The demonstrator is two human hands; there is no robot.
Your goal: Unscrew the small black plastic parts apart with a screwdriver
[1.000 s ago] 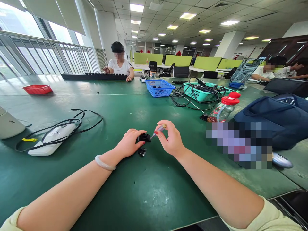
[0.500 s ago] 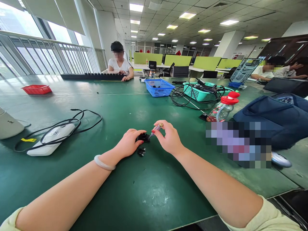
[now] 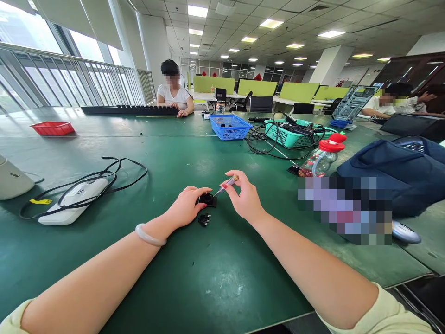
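Observation:
My left hand (image 3: pixel 186 206) rests on the table, its thumb and fingers closed around the left side of a small black plastic part (image 3: pixel 209 200). In my right hand (image 3: pixel 246 197) I pinch a small screwdriver (image 3: pixel 226 185) with a clear handle, tilted so that its shaft points down and left. Its tip reaches the black part; whether it touches a screw is too small to tell. Just below, nearer to me, a second small black piece (image 3: pixel 204 220) with metal-looking bits lies loose on the green table (image 3: pixel 167 287).
To the left lies a white power bank-like device (image 3: pixel 74 202) under a black cable. Farther off stand a red tray (image 3: pixel 53 129), a blue basket (image 3: pixel 230 127) and a teal basket (image 3: pixel 294 138) with cables. A red-lidded bottle (image 3: pixel 321 157) and navy bag (image 3: pixel 392 171) are right. A person (image 3: pixel 174 95) sits opposite.
The screwdriver now leans over more to the right, its handle end slightly higher, and my right hand has shifted a little with it. My left hand stays on the black part.

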